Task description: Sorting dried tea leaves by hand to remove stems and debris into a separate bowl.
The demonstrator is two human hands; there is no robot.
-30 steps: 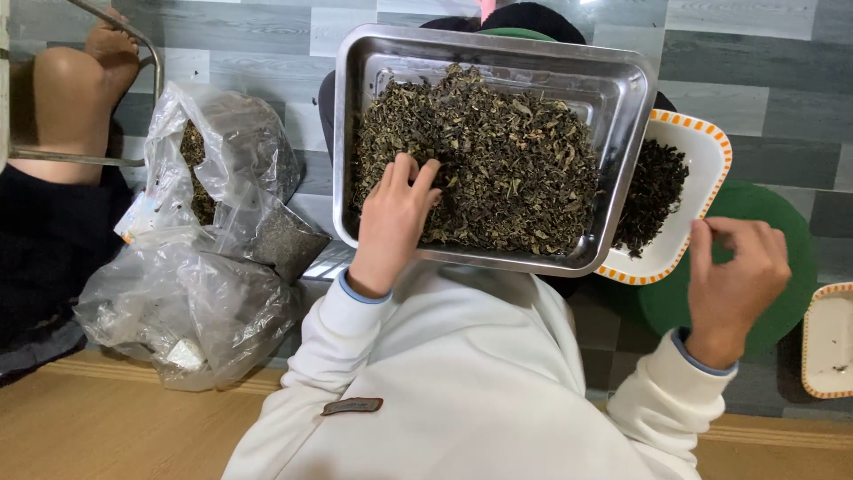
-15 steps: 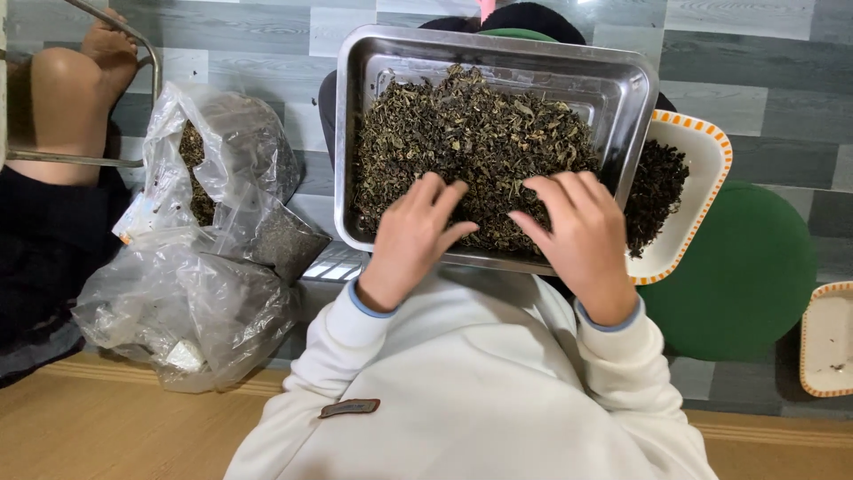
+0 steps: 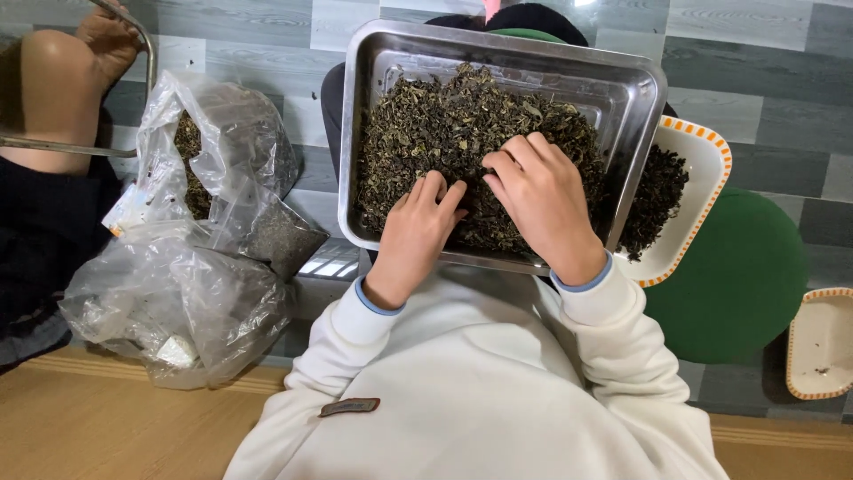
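Observation:
A steel tray [image 3: 644, 98] rests on my lap, heaped with dried dark green leaves [image 3: 444, 124]. My left hand [image 3: 416, 233] lies palm down on the near part of the heap, fingers spread among the leaves. My right hand [image 3: 542, 200] is beside it, a little farther in, fingers curled and pinching into the leaves. Whether it holds a piece is hidden by the fingers. Both wrists come out of white sleeves with blue cuffs.
A white dish with orange rim [image 3: 706, 156] holding darker leaves sits partly under the tray's right side. A green round stool [image 3: 737, 276] and another white dish [image 3: 822, 342] are at right. Clear plastic bags [image 3: 204, 240] of leaves lie at left, beside another person's leg [image 3: 62, 89].
My right hand came from the far right over the stool onto the tray, then slid left and farther into the leaves. My left hand shifted slightly right.

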